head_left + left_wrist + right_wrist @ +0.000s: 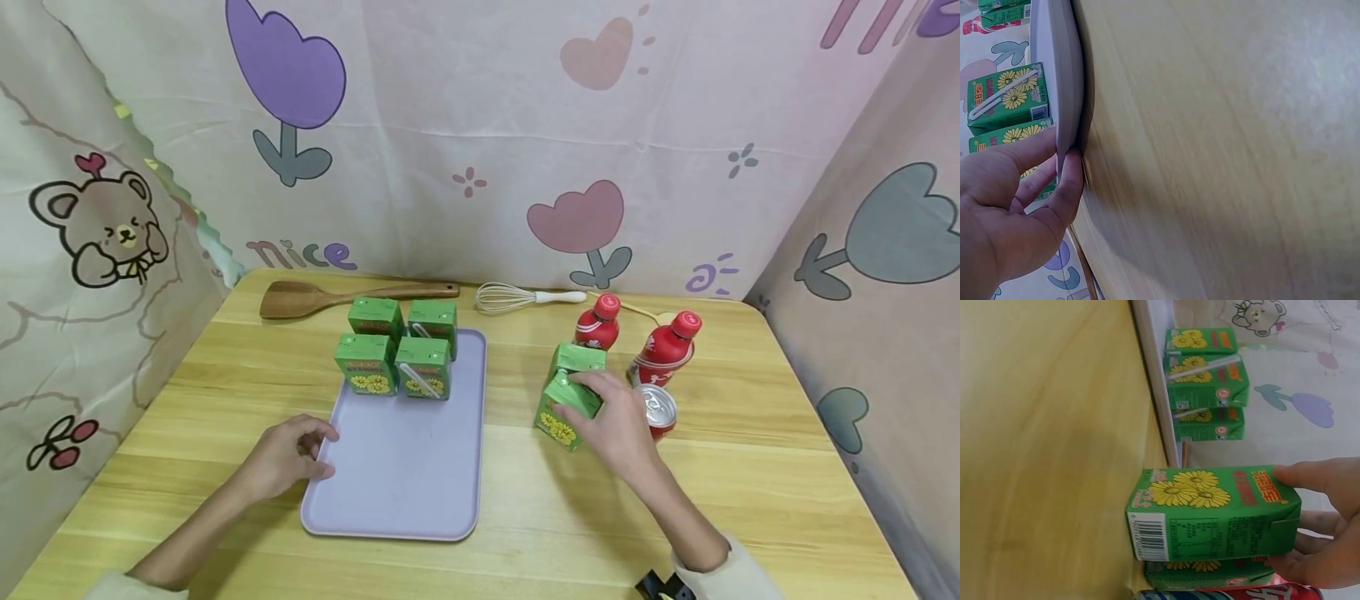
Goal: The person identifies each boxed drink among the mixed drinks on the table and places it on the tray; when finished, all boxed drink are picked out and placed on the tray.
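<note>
My left hand (277, 457) is at the left side of a pale purple tray (393, 492); the left wrist view shows its thumb and fingers pinching the rim. At the tray's far end stand several green drink cartons (1011, 97) with yellow flowers printed on them, at least two carrying straws. To the right of the tray, my right hand (617, 423) grips the upper part of another green drink carton (1216, 519) between thumb and fingers. One more green carton (580, 357) stands right behind it. The held carton's base is near the table; contact is unclear.
Two red bottles (597, 325) and a red can (657, 408) stand beyond and beside the right hand. Along the back edge lie a wooden spatula (296, 300), a whisk (510, 297) and a yellow utensil (664, 318), partly hidden. Patterned cloth hangs around the table.
</note>
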Demonstrator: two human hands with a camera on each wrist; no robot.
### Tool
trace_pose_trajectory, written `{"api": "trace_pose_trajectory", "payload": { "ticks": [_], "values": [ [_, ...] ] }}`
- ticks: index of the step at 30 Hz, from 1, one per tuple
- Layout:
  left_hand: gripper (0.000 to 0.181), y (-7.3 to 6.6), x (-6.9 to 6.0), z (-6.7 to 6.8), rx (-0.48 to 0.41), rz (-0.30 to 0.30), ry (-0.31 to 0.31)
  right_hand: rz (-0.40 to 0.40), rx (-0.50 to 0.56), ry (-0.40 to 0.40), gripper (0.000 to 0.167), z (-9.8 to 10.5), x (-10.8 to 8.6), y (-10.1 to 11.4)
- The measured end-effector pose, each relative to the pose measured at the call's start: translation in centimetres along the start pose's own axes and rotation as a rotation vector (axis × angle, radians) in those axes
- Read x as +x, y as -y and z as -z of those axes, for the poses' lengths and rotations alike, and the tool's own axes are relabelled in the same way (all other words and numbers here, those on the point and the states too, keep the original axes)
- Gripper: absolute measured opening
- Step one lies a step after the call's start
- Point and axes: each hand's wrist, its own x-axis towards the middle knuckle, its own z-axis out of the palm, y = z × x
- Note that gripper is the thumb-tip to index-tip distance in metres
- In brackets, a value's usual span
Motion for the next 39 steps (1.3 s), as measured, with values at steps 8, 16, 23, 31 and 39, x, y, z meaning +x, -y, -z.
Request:
{"api": "trace_pose_trajectory", "payload": {
  "ticks": [8,16,23,31,39],
  "values": [
    [0.037,0.0,0.0,0.0,-0.004,0.004,0.002,-0.078,0.033,-0.063,0.045,-1.2,-0.7,0.0],
    [0.037,0.0,0.0,0.0,0.002,0.002,0.001,-0.127,0.129,-0.154,0.045,-2.3,-1.4,-0.5],
    [0.036,-0.1,0.1,-0.1,-0.005,0.000,0.001,-0.147,0.147,-0.149,0.045,-2.2,-1.3,-0.6],
    [0.037,-0.1,0.0,-0.2,-0.010,-0.002,0.001,-0.101,0.181,-0.177,0.044,-1.6,-0.9,-0.4],
    [0.037,-0.1,0.0,0.0,-0.003,-0.011,-0.003,-0.158,0.374,-0.075,0.045,-0.6,-0.4,0.4]
  ]
}}
